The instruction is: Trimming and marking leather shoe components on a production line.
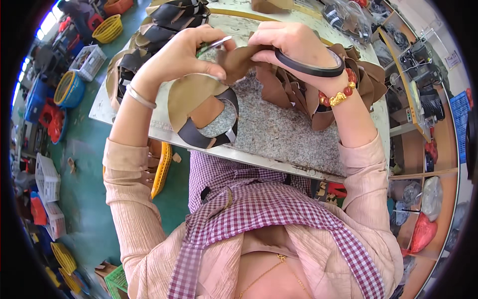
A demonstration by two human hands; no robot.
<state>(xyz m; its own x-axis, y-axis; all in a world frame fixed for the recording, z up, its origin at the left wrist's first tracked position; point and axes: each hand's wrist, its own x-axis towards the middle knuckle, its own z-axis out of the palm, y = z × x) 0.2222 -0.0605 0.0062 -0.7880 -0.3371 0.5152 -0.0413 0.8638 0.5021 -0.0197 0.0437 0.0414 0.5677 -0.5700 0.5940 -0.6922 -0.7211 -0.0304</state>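
My left hand [181,55] is curled around a slim tool with a shiny metal end [219,43] and a bit of green; its exact kind is unclear. My right hand [294,45] pinches a brown leather piece [242,61], which reaches across to my left fingers. A roll of narrow black tape [313,73] hangs around my right hand. Below my left hand, a tan and black shoe upper [188,97] curves into a ring near the table's front edge. Under and beside my right hand lies a heap of brown leather pieces [326,107].
The white table [167,130] has a speckled grey work surface [279,137]. More black and tan uppers [172,15] are stacked at the far left. Plastic bags [348,20] sit at the far right, beside wooden shelving [423,174]. A yellow basket [162,169] stands below the table's left side.
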